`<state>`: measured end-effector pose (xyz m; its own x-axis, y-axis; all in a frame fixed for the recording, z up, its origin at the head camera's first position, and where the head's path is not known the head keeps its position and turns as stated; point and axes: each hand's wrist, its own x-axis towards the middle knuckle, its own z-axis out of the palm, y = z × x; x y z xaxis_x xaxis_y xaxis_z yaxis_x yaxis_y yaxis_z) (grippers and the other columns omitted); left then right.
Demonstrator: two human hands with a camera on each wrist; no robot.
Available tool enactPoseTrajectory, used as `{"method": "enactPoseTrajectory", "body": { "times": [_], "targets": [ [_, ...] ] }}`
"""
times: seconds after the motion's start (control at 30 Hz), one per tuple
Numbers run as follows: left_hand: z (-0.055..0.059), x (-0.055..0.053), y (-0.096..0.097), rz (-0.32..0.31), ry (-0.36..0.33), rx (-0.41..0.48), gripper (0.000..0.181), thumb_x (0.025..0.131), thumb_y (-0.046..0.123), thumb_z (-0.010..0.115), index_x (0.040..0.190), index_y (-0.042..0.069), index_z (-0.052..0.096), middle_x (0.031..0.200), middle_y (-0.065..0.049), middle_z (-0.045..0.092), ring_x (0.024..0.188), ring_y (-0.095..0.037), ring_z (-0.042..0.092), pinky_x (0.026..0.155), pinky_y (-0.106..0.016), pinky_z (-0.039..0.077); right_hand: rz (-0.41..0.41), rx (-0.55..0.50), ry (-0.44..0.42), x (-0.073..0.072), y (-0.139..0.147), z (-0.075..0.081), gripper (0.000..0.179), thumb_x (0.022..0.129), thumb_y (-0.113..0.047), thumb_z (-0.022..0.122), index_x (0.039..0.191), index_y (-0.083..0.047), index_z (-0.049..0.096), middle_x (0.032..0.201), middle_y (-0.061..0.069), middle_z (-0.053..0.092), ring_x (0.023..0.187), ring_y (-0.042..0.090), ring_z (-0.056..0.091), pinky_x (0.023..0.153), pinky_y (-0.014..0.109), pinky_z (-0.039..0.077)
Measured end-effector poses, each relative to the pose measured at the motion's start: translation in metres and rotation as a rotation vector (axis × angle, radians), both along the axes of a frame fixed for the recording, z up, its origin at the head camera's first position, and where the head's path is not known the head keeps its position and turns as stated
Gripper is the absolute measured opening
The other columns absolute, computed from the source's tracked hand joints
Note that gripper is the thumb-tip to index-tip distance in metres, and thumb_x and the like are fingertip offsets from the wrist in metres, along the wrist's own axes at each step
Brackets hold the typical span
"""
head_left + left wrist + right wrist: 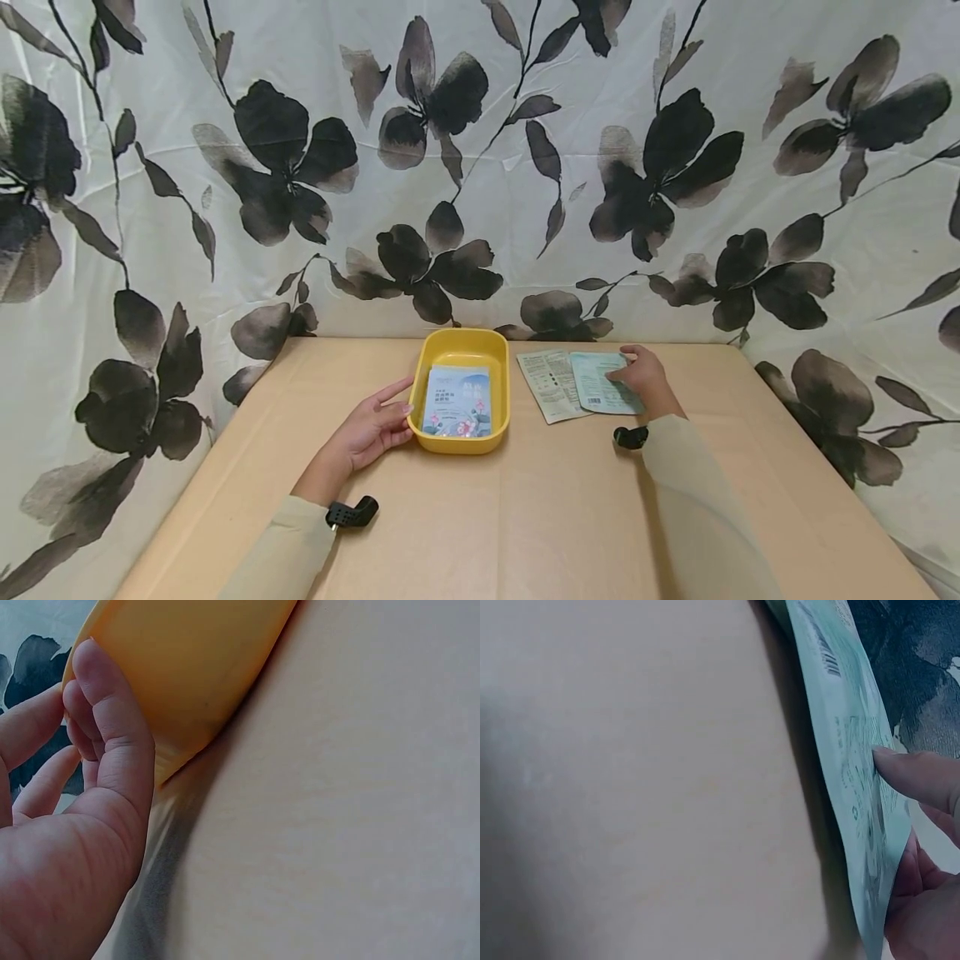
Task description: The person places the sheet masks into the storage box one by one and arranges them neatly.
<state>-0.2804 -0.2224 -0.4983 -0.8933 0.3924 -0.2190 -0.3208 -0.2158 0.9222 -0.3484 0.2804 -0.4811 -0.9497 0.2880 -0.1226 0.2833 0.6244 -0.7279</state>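
My left hand [375, 431] is at the left side of a yellow plastic basin [459, 447], its fingers touching the rim and outer wall. In the left wrist view, the fingers [112, 727] lie loosely bent along the wall. Inside the basin lies a light-blue flat packet [456, 400] printed with pink flowers. My right hand [647, 379] pinches the right edge of a pale teal sachet [602, 383], the thumb on its printed face and the other fingers behind. In the right wrist view the teal sachet [847, 750], with its barcode, stands tilted from the table.
A whitish-green printed sachet [550, 385] lies left of the teal one, partly under it. The tan table [495, 525] ends at a white curtain [540, 208] with dark flowers. Each wrist wears a small black device, the left one [352, 512] nearer the front.
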Motion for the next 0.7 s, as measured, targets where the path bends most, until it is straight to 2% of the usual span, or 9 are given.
{"method": "enactPoseTrajectory", "body": {
  "times": [0.13, 0.43, 0.5, 0.6, 0.7],
  "targets": [
    [-0.0007, -0.0009, 0.0008, -0.007, 0.001, 0.009, 0.070, 0.101, 0.012, 0.065, 0.161, 0.026, 0.033, 0.128, -0.012, 0.064, 0.082, -0.013, 0.066, 0.079, -0.026, 0.061, -0.014, -0.057, 0.005, -0.0002, 0.0027, -0.0008, 0.076, 0.088, -0.009, 0.078, 0.153, 0.000, 0.040, 0.150, 0.031, 0.045, 0.135, 0.043, 0.046, 0.115, 0.055, 0.039],
    [0.0007, 0.0000, 0.0005, 0.008, -0.010, 0.001, 0.068, 0.101, 0.012, 0.064, 0.160, 0.026, 0.035, 0.128, -0.012, 0.064, 0.081, -0.013, 0.066, 0.079, -0.026, 0.061, -0.024, -0.184, -0.002, -0.0010, 0.0049, -0.0042, 0.084, 0.085, -0.001, 0.079, 0.157, -0.002, 0.034, 0.154, 0.030, 0.043, 0.139, 0.043, 0.046, 0.115, 0.054, 0.041],
    [0.0010, 0.0000, 0.0004, 0.000, -0.004, 0.003, 0.068, 0.102, 0.011, 0.063, 0.161, 0.025, 0.033, 0.127, -0.012, 0.064, 0.081, -0.013, 0.066, 0.079, -0.026, 0.061, -0.014, -0.212, 0.013, -0.0001, 0.0055, -0.0045, 0.085, 0.086, -0.001, 0.079, 0.158, -0.002, 0.033, 0.153, 0.030, 0.043, 0.136, 0.042, 0.047, 0.110, 0.050, 0.046],
    [0.0013, 0.0000, 0.0004, -0.012, 0.005, 0.007, 0.070, 0.102, 0.011, 0.063, 0.162, 0.024, 0.030, 0.127, -0.011, 0.064, 0.082, -0.012, 0.066, 0.079, -0.026, 0.061, -0.005, -0.240, 0.033, 0.0018, 0.0072, -0.0046, 0.086, 0.086, -0.003, 0.079, 0.159, -0.003, 0.032, 0.150, 0.029, 0.044, 0.127, 0.038, 0.051, 0.096, 0.039, 0.053],
    [0.0010, 0.0002, 0.0005, -0.024, 0.012, 0.005, 0.070, 0.102, 0.011, 0.062, 0.163, 0.023, 0.029, 0.126, -0.011, 0.064, 0.082, -0.012, 0.066, 0.079, -0.026, 0.061, -0.002, -0.243, 0.044, 0.0037, 0.0095, -0.0061, 0.087, 0.087, -0.004, 0.079, 0.159, -0.003, 0.031, 0.146, 0.028, 0.045, 0.117, 0.032, 0.051, 0.081, 0.028, 0.051]
  ]
}}
